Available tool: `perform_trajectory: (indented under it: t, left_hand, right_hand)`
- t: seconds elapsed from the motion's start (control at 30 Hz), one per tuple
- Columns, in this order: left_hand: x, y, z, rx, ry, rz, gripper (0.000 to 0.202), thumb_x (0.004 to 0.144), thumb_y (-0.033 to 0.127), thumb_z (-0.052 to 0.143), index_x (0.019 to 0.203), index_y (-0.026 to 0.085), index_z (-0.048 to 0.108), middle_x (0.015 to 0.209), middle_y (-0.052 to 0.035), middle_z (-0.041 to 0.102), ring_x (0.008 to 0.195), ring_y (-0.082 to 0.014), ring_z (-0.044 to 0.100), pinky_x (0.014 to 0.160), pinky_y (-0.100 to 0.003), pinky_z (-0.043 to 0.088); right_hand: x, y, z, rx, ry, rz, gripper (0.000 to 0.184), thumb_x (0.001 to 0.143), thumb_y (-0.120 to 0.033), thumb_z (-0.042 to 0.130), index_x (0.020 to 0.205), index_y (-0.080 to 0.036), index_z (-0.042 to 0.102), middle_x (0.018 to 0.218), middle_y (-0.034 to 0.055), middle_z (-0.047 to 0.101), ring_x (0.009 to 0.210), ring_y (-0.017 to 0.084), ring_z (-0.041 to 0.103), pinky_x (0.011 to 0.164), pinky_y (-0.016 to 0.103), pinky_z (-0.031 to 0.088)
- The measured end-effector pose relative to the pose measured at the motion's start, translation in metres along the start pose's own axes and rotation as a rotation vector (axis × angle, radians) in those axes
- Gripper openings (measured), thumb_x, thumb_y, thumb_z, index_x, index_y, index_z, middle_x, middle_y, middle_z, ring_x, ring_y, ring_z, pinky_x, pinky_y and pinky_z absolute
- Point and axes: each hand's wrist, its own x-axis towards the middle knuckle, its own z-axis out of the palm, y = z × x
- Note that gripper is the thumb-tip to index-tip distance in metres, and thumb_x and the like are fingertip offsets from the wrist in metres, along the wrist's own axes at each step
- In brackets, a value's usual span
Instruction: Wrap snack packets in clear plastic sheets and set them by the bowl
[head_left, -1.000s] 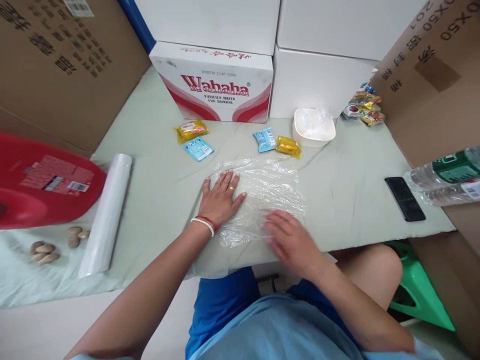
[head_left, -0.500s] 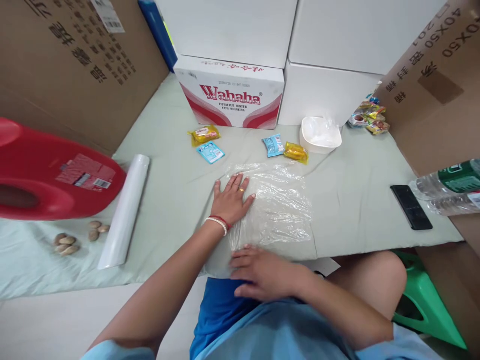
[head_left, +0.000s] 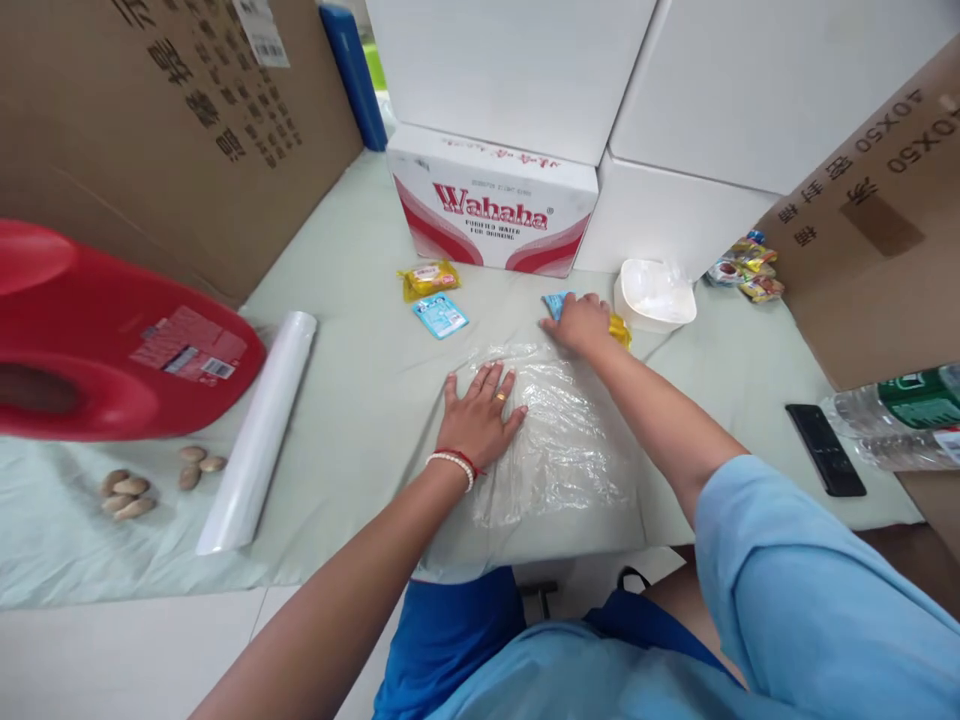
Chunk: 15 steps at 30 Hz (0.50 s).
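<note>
My left hand (head_left: 481, 415) lies flat with spread fingers on the left part of a clear plastic film sheet (head_left: 570, 450), which is spread wrinkled near the table's front edge. Beyond the sheet, my right hand (head_left: 583, 325) has its fingers curled over a small blue snack packet (head_left: 556, 304), whose left end shows between thumb and forefinger. A yellow-wrapped snack (head_left: 619, 330) peeks out at the right of that hand, mostly covered by it. Farther left lie another yellow-wrapped snack (head_left: 429, 279) and a flat light-blue packet (head_left: 441, 316).
A white plastic tub (head_left: 654, 312) stands right of my right hand, before white boxes and a Wahaha carton (head_left: 495, 215). On the left are a film roll (head_left: 259, 430), a red jug (head_left: 150, 340) and several nuts (head_left: 127, 493). A phone (head_left: 825, 450) and bottles (head_left: 892, 405) lie right.
My right hand has moved from the sheet's front edge forward to the blue packet, covering part of it and the yellow snack. My left hand stays on the sheet. The view has shifted slightly.
</note>
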Motion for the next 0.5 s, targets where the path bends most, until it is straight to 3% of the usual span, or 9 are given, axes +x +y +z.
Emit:
perform_trajectory:
  t: [0.1,0.17,0.33,0.5]
  left_hand:
    - [0.000,0.000,0.001,-0.001,-0.010,-0.003,0.066,0.110,0.058,0.026,0.169,0.028,0.034,0.178,-0.0084,0.026,0.166,-0.0312,0.024,0.132,-0.072,0.013]
    - [0.000,0.000,0.001,-0.006,-0.008,-0.002,0.067,0.110,0.059,0.026,0.169,0.029,0.033,0.179,-0.0078,0.024,0.167,-0.0312,0.023,0.132,-0.072,0.013]
    - [0.000,-0.002,0.000,-0.036,-0.016,0.012,0.067,0.111,0.058,0.022,0.169,0.026,0.032,0.179,-0.0081,0.024,0.167,-0.0289,0.022,0.132,-0.073,0.010]
    - [0.001,-0.001,-0.001,-0.063,-0.010,0.013,0.068,0.112,0.053,0.015,0.169,0.022,0.032,0.179,-0.0100,0.023,0.167,-0.0277,0.022,0.132,-0.075,0.007]
  right_hand:
    - [0.007,0.000,0.000,0.013,-0.003,-0.083,0.051,0.094,-0.029,0.066,0.141,-0.008,0.062,0.138,0.0276,0.067,0.135,0.040,0.054,0.118,0.054,0.036]
    - [-0.002,0.011,-0.005,0.138,0.054,-0.168,0.054,0.090,-0.024,0.066,0.143,-0.012,0.063,0.141,0.0238,0.066,0.137,0.039,0.053,0.117,0.053,0.039]
    - [-0.063,0.055,-0.028,0.584,0.043,-0.545,0.058,0.087,-0.035,0.073,0.144,-0.026,0.063,0.145,0.0097,0.068,0.137,0.032,0.059,0.119,0.053,0.045]
    - [-0.122,0.067,-0.041,0.679,0.060,-0.691,0.054,0.094,-0.040,0.074,0.146,-0.034,0.062,0.145,0.0060,0.069,0.146,0.031,0.055,0.124,0.055,0.042]
